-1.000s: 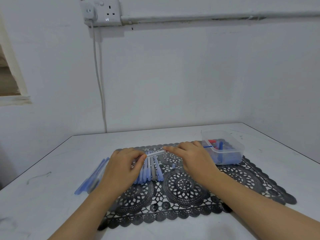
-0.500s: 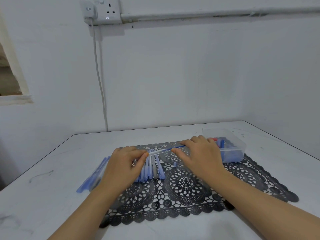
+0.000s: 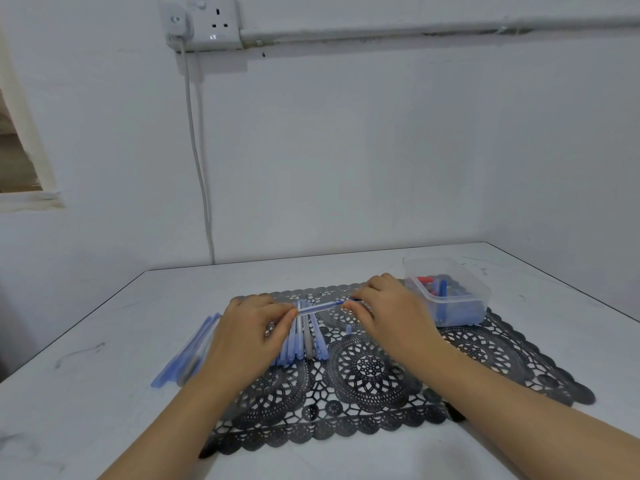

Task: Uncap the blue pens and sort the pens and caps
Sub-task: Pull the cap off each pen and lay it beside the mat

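Note:
My left hand [image 3: 249, 337] pinches one end of a blue pen [image 3: 318, 308] held level above the black lace mat [image 3: 374, 375]. The pen's other, dark blue end is pinched by my right hand [image 3: 388, 313]; whether the cap has come off is unclear. Under the pen, a row of several pale blue pens [image 3: 304, 344] lies on the mat. Another bunch of blue pens [image 3: 187, 351] lies on the table left of the mat. A small blue cap [image 3: 348, 329] rests on the mat below my right hand.
A clear plastic container [image 3: 481, 296] holding blue and red pieces stands at the mat's back right corner. The white table [image 3: 104, 393] meets a wall behind, where a cable [image 3: 201, 174] hangs from a socket.
My right hand has moved to the right, away from my left hand. More of the pen, with its dark blue end, now shows between the hands.

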The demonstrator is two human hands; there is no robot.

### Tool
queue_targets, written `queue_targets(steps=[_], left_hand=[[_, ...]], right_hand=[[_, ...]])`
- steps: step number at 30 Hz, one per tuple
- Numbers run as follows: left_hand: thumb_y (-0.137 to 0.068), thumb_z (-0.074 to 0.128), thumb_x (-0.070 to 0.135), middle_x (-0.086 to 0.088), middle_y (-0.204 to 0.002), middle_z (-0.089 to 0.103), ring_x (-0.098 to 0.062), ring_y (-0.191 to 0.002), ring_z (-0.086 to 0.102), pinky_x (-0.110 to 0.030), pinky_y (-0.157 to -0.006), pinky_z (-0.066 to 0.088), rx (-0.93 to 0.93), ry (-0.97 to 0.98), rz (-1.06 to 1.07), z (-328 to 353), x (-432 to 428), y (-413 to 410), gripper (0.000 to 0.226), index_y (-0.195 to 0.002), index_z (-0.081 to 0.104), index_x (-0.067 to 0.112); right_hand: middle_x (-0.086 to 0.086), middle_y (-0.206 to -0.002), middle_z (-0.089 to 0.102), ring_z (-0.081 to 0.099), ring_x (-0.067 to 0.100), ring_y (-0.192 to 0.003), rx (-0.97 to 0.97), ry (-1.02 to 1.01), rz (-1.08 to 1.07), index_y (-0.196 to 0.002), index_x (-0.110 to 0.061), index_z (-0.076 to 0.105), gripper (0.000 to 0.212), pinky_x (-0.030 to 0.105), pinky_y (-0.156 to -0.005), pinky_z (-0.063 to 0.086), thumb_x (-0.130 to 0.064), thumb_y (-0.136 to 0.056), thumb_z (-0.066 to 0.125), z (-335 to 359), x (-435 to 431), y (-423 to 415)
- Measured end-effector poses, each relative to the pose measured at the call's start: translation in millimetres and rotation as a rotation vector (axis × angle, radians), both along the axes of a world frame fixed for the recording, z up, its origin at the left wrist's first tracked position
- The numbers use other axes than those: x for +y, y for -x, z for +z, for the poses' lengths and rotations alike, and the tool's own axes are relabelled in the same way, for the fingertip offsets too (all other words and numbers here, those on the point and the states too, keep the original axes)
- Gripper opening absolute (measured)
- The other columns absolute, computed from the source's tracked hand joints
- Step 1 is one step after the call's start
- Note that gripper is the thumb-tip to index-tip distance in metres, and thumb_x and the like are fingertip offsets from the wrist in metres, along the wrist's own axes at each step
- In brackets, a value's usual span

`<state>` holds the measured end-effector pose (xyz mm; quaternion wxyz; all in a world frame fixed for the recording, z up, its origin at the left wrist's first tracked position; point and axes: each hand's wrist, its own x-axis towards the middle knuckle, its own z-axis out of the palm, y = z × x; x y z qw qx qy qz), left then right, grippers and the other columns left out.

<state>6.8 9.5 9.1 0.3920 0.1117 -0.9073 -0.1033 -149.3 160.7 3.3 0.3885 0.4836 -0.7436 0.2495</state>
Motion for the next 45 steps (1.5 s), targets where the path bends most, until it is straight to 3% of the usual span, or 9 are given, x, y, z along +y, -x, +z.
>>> queue_targets(steps=[5,8,11,17,29,33,40,42,45], left_hand=[[-0.090,0.049,0.040,0.014,-0.069,0.059,0.003,-0.065,0.046,-0.021,-0.069,0.033,-0.012,0.018,0.001,-0.8,1.3,0.4,0.029,-0.097,0.073,0.025],[-0.088,0.039,0.048,0.016,-0.067,0.055,0.001,-0.063,0.045,-0.026,-0.067,0.033,-0.018,0.046,0.001,-2.4,0.7,1.6,0.042,-0.095,0.073,0.025],[-0.085,0.031,0.052,0.017,-0.066,0.053,0.002,-0.063,0.044,-0.025,-0.067,0.033,-0.027,0.040,-0.003,-4.0,-1.3,2.6,0.050,-0.095,0.073,0.026],[-0.087,0.033,0.051,0.026,-0.064,0.045,0.009,-0.067,0.044,-0.018,-0.069,0.032,-0.021,0.079,-0.022,-3.6,1.0,4.0,0.046,-0.095,0.072,0.028],[-0.088,0.034,0.049,0.017,-0.069,0.057,0.000,-0.067,0.048,-0.028,-0.070,0.037,-0.014,0.095,-0.015,-3.6,0.5,3.3,0.043,-0.094,0.071,0.028],[-0.088,0.033,0.049,0.016,-0.069,0.058,-0.001,-0.066,0.047,-0.029,-0.070,0.036,-0.015,0.096,-0.003,-3.0,-0.1,3.7,0.044,-0.094,0.071,0.029],[-0.087,0.035,0.048,0.014,-0.073,0.064,-0.001,-0.066,0.049,-0.025,-0.071,0.031,0.009,0.076,0.020,-1.0,-1.9,1.7,0.043,-0.091,0.071,0.026],[-0.087,0.033,0.050,0.014,-0.073,0.063,0.000,-0.066,0.048,-0.025,-0.072,0.031,-0.004,0.062,0.026,-1.4,-2.2,1.8,0.044,-0.091,0.071,0.027],[-0.085,0.028,0.052,0.015,-0.076,0.064,-0.001,-0.068,0.050,-0.025,-0.073,0.031,-0.006,0.047,0.026,-1.9,-2.8,1.7,0.050,-0.093,0.070,0.028]], right_hand=[[0.002,-0.073,0.063,0.061,0.018,-0.069,-0.055,-0.031,0.173,-0.084,-0.009,0.073,0.024,0.027,-0.055,0.055,0.001,-0.064,0.081,-5.3,-3.4,0.0],[0.004,-0.081,0.065,0.064,0.020,-0.075,-0.092,-0.070,0.211,-0.093,-0.006,0.073,0.048,0.022,-0.064,0.053,0.018,-0.051,0.076,-10.5,-8.5,-2.1],[0.010,-0.095,0.065,0.064,0.024,-0.089,-0.179,-0.080,0.251,-0.108,-0.003,0.068,0.061,0.022,-0.081,0.047,0.025,-0.054,0.064,-11.9,-10.1,-3.9],[0.010,-0.109,0.059,0.051,0.018,-0.104,-0.166,-0.134,0.363,-0.119,-0.007,0.061,0.070,0.021,-0.091,0.042,0.025,-0.057,0.053,-11.0,-8.4,-11.1],[0.011,-0.122,0.050,0.049,0.024,-0.114,-0.150,-0.217,0.464,-0.129,-0.014,0.052,0.075,0.034,-0.094,0.047,0.022,-0.063,0.047,-8.2,-4.8,-15.8],[0.009,-0.125,0.049,0.048,0.020,-0.116,-0.197,-0.193,0.487,-0.130,-0.016,0.051,0.075,0.029,-0.096,0.045,0.020,-0.065,0.044,-7.5,-4.5,-15.4],[0.006,-0.115,0.054,0.053,0.015,-0.105,-0.343,0.053,0.346,-0.123,-0.013,0.056,0.065,0.019,-0.093,0.041,0.022,-0.070,0.040,3.7,1.1,-6.6],[0.004,-0.114,0.055,0.054,0.012,-0.104,-0.424,0.028,0.293,-0.122,-0.013,0.058,0.060,0.019,-0.093,0.042,0.021,-0.074,0.042,4.4,2.1,-2.8],[0.003,-0.111,0.053,0.050,0.011,-0.096,-0.485,-0.131,0.207,-0.119,-0.014,0.061,0.045,0.008,-0.077,0.034,0.008,-0.085,0.043,0.7,1.2,2.4]])
